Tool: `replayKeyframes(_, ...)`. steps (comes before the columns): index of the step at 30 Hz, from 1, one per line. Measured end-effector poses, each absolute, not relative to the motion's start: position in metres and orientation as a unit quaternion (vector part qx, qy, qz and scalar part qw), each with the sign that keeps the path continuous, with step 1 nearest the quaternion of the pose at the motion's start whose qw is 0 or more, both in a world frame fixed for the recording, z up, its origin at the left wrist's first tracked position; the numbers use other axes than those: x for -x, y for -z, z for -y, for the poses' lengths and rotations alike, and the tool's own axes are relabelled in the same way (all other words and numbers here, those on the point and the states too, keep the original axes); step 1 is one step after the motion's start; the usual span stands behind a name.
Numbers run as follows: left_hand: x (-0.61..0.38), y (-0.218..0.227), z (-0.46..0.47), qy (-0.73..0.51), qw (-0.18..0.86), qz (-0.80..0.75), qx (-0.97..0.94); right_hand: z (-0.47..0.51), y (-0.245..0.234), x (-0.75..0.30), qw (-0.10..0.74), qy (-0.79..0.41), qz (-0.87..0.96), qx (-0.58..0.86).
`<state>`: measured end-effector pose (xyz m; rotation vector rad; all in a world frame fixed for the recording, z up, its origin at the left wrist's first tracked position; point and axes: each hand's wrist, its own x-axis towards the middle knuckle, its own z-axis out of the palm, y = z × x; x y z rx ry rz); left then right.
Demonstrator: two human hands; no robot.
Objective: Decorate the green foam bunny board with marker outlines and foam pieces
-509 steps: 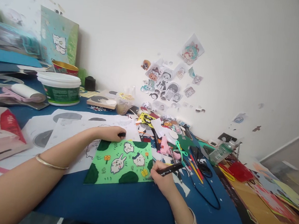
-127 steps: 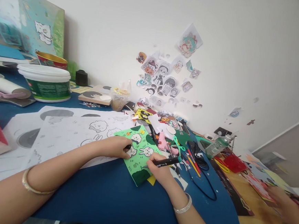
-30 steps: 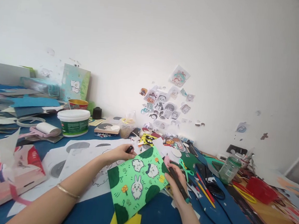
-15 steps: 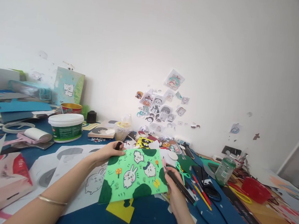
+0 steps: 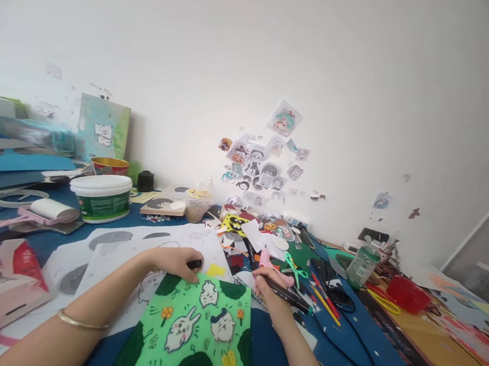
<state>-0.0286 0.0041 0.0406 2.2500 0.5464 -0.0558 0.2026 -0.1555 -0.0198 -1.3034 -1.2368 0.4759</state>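
The green picture (image 5: pixel 194 337) has moved closer, to the near middle of the desk (image 5: pixel 270 359). The right hand (image 5: pixel 269 302) has come off its edge, gripping only a black marker (image 5: pixel 291 297); just the left hand (image 5: pixel 177 261), pinching a small black cap (image 5: pixel 194 264), touches it.

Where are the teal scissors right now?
In the head view, the teal scissors lie right of centre, beside the pink glue gun, just beyond the right hand.
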Motion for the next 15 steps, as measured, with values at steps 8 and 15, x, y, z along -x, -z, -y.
replayKeyframes(8,0.017,-0.027,-0.001,0.015,0.311,-0.216,-0.925,0.129,0.019,-0.173,0.499,-0.313,0.57,0.573)
replayKeyframes(15,0.015,-0.021,-0.007,0.016,0.315,-0.201,-0.927,0.136,0.025,-0.174,0.461,-0.196,0.615,0.609)
